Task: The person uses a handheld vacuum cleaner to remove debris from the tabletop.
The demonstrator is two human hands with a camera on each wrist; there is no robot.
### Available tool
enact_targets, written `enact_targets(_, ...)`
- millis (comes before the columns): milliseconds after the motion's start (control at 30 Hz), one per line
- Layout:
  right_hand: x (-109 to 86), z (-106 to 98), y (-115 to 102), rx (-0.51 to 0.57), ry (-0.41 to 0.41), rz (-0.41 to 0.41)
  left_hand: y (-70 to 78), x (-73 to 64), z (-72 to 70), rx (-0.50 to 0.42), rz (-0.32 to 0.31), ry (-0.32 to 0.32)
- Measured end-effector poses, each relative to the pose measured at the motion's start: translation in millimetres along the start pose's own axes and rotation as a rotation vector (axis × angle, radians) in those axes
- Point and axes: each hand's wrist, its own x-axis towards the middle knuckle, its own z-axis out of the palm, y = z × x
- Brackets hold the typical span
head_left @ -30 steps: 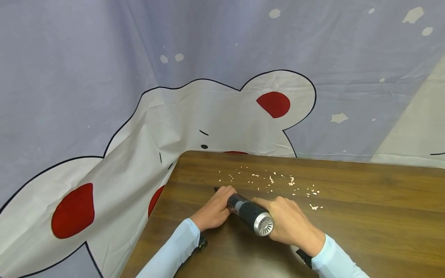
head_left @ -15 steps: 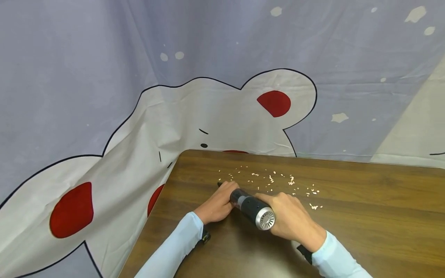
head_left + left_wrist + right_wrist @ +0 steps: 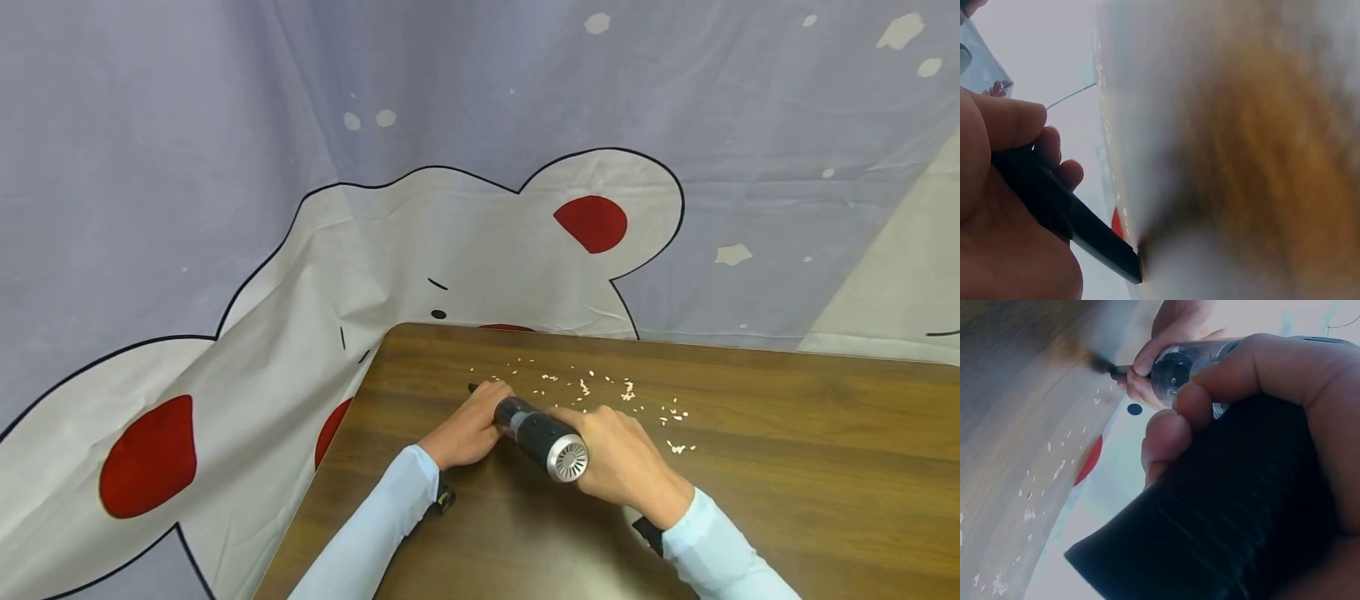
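Note:
A black handheld vacuum cleaner (image 3: 536,437) with a silver vented end is held tilted above the table. My right hand (image 3: 622,458) grips its dark handle (image 3: 1210,506), the fingers curled round it in the right wrist view. My left hand (image 3: 468,427) holds the narrow black nozzle (image 3: 1085,222) at the front, thumb and fingers wrapped about it. In the left wrist view the nozzle's tip is at the table surface or very close; I cannot tell whether they touch. White scraps (image 3: 628,389) lie scattered beyond the hands. Some scraps show inside the clear dust cup (image 3: 999,89).
The brown wooden table (image 3: 810,467) stretches away to the right, with its rounded far left corner near a hanging cloth (image 3: 420,250). That cloth, printed with white cartoon shapes and red patches, hangs behind and left of the table. Dark wrist straps (image 3: 648,533) show below the hands.
Both hands and the vacuum cleaner have shifted a little farther from me over the table. In the last half second the vented end has edged slightly left. Both grips look the same.

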Motion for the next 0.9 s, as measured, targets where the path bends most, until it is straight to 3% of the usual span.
enact_targets(200, 2.6, 4, 2, 0.003, 0.014, 0.011, -7.1, 4.1, 0.4, -0.031, -0.028, -0.019)
enact_targets(567, 9.1, 10, 2, 0.020, 0.010, 0.080, -20.8, 10.8, -1.4, -0.044, -0.011, -0.033)
enact_targets(900, 13.8, 13, 5, 0.020, 0.024, 0.095, -23.8, 14.8, -6.5, -0.060, -0.047, -0.062)
